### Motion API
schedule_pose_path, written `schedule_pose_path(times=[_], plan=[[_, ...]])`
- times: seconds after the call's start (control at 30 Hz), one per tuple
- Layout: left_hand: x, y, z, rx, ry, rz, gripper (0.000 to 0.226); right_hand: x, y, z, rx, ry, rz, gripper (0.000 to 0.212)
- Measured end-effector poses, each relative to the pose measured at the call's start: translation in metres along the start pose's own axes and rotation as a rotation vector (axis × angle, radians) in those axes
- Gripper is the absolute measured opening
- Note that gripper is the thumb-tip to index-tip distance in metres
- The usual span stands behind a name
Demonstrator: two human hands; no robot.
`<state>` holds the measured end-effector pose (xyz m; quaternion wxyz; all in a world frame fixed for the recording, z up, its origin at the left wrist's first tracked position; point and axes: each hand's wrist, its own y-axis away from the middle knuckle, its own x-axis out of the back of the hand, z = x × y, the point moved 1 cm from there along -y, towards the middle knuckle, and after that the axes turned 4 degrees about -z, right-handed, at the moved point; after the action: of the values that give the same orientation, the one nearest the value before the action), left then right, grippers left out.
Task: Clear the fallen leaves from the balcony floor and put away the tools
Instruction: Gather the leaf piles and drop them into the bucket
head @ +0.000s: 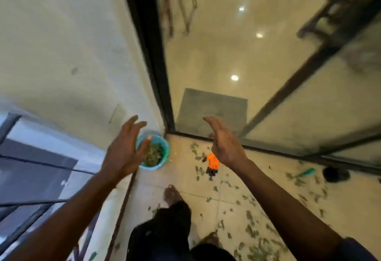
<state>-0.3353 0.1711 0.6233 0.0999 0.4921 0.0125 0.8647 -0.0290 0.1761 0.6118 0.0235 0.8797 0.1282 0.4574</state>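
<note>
I stand on the balcony looking down. My left hand [125, 147] and my right hand [223, 143] are both raised in front of me with fingers straight and spread, holding nothing. Below them a turquoise bucket [162, 161] sits in the corner by the wall, with green leaves inside. An orange glove with black fingertips [212, 162] lies on the floor under my right hand. Green fallen leaves [253, 229] are scattered over the beige tiles to the right. A teal-handled tool [308, 171] lies among them near the glass door.
A black-framed sliding glass door [278, 151] runs along the far side, with a grey mat [212, 112] inside the room. A dark sandal [336, 174] lies at right. The balcony railing [31, 203] is at left. My bare foot [172, 194] is on the tiles.
</note>
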Motion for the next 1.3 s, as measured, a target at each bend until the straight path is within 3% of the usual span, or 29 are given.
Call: schedule_pose_path(times=[0.1, 0.3, 0.67, 0.83, 0.97, 1.1, 1.3], plan=[[0.021, 0.005, 0.047, -0.151, -0.06, 0.009, 0.058, 0.039, 0.071, 0.021, -0.065, 0.056, 0.079, 0.069], [-0.014, -0.023, 0.149, -0.418, -0.103, -0.114, 0.068, 0.086, 0.176, 0.098, -0.35, 0.141, 0.212, 0.068], [-0.12, -0.102, 0.286, -0.763, -0.14, -0.502, 0.08, 0.094, 0.301, 0.163, -0.932, -0.191, 0.538, 0.061], [-0.162, -0.109, 0.351, -0.944, -0.18, -0.658, 0.076, 0.068, 0.353, 0.158, -1.149, -0.357, 0.72, 0.074], [-0.195, -0.095, 0.399, -1.032, -0.213, -0.726, 0.068, 0.045, 0.394, 0.159, -1.254, -0.44, 0.765, 0.076], [-0.231, -0.078, 0.445, -1.09, -0.245, -0.806, 0.078, 0.035, 0.434, 0.18, -1.338, -0.506, 0.769, 0.075], [-0.294, -0.046, 0.533, -1.146, -0.31, -0.759, 0.084, 0.039, 0.498, 0.235, -1.393, -0.58, 0.812, 0.071]])
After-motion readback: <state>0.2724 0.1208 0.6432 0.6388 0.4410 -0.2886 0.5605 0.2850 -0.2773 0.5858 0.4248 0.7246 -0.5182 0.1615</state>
